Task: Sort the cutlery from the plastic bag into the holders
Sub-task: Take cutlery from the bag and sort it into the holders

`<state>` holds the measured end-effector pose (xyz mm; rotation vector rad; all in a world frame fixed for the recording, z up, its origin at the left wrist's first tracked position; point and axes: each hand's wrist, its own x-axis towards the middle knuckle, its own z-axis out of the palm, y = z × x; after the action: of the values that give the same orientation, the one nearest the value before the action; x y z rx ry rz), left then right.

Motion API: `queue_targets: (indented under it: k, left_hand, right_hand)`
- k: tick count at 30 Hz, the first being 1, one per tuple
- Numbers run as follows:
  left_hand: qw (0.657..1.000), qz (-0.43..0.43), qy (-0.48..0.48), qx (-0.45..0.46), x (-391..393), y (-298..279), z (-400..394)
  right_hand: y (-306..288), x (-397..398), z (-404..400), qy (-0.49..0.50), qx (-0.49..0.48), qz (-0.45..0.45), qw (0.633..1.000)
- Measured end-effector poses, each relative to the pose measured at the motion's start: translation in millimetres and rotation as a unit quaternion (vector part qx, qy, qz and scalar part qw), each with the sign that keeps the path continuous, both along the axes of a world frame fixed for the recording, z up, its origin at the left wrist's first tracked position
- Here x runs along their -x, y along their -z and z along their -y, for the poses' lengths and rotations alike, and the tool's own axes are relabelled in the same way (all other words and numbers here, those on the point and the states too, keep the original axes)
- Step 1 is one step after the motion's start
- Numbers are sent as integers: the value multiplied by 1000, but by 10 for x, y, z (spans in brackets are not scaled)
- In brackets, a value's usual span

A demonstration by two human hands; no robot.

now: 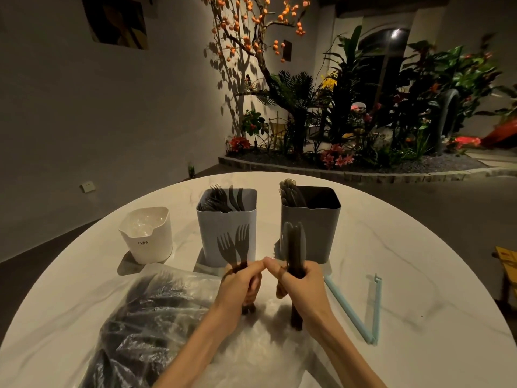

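While both fists are busy, here's the layout: left hand is curled around two dark plastic forks, tines up, and right hand grips a bunch of dark knives, blades up, a bit blurred. Thumbs nearly touch between them.

Straight past the left hand sits the light blue holder, already stocked with forks. Past the right hand, the grey holder has knives leaning in its left corner. Further left of the left hand is a white holder with clear stuff inside, printed something like "CDBW", too small to be sure.

Plastic bag of dark cutlery sprawls under and left of the left forearm, reaching toward the near table edge. Right of the right hand lies a pale blue bag clip, opened in a V, with bare marble beyond it out to the round rim.
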<state>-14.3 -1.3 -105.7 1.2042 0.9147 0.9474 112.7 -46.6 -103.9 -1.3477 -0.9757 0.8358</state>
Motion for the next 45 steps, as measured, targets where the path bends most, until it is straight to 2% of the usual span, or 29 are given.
queue_targets:
  k: [3, 7, 10, 13, 16, 21, 27, 32, 37, 40, 41, 43, 45]
  left_hand:
    - [1000, -12, 14, 16, -13, -15, 4]
    - [996, -55, 11, 67, -20, -5, 7]
    - [996, -53, 19, 75, -3, -19, -15]
    - [996, -14, 36, 78, -25, -185, -65]
    - [998, -22, 53, 19, -59, -458, -169]
    - [997, -46, 23, -60, -153, -832, -286]
    - [996, -63, 28, -54, -162, -905, -333]
    - [995, -92, 3, -40, -102, -856, -360]
    - [996, -88, 16, -25, -55, -864, -354]
    - [997, -64, 36, -11, -20, -900, -324]
    - [997, -58, 42, -11, 0, -906, -314]
    - [998, -39, 49, -11, 29, -943, -253]
    - [999, -28, 36, -11, 52, -1019, -160]
  right_hand:
    - [22, -19, -35, -4, 41, -50, 998]
    - [-87, -22, 15, -73, 66, -101, 990]
    - [-255, -75, 66, -77, 29, -165, 983]
    - [-606, -251, 31, -95, -42, -179, 978]
    - [-1089, -480, -149, -105, -87, -151, 979]
    - [-1631, -823, -605, -40, -155, -29, 987]
    - [-1368, -908, -1071, 16, -74, 71, 995]
    - [-1252, -923, -1159, 25, -82, 115, 990]
    - [-1386, -923, -1147, 44, -120, 191, 973]
    - [-1484, -806, -1095, 148, -154, 334, 918]
    - [-1543, -743, -1047, 163, -175, 346, 907]
    - [-1678, -602, -896, 106, -208, 285, 930]
    - [-1784, -411, -726, -54, -185, 211, 958]
